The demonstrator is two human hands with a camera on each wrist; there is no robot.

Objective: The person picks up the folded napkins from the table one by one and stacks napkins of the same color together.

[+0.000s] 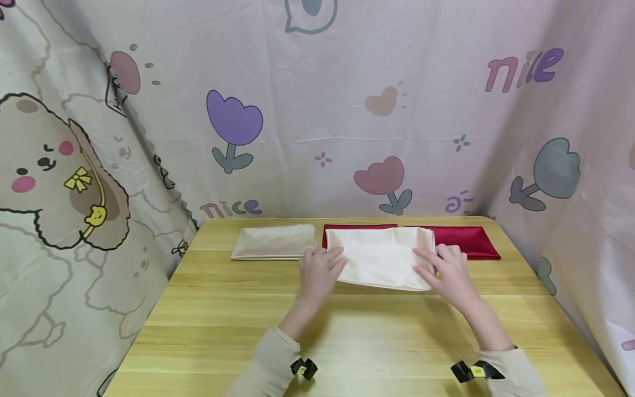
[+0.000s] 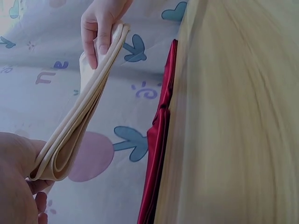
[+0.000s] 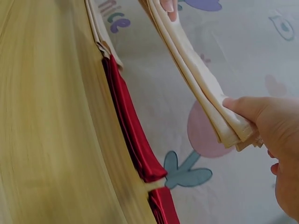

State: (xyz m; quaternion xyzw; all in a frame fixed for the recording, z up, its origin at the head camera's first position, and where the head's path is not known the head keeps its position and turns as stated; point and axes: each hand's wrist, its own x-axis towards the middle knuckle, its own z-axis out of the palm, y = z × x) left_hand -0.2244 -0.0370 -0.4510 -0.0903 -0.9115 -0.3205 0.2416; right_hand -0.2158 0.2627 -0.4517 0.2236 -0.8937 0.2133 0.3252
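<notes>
A folded cream cloth [image 1: 379, 259] hangs between both hands, held above the table in several layers. My left hand [image 1: 319, 273] grips its left end, and my right hand [image 1: 451, 273] grips the right end with the thumb on the near face. Both wrist views show the cloth raised clear of the surface, its stacked folds visible edge-on. Behind it, one folded red cloth [image 1: 359, 226] is mostly hidden in the head view. Another folded red cloth [image 1: 468, 242] lies at the back right. At the back left rests a folded beige cloth [image 1: 275, 242].
The wooden table [image 1: 238, 331] stretches toward me in front of the cloths. A patterned curtain [image 1: 317, 110] hangs right behind the table's back edge and along both sides. Black straps with small cameras [image 1: 303, 368] sit on both sleeves.
</notes>
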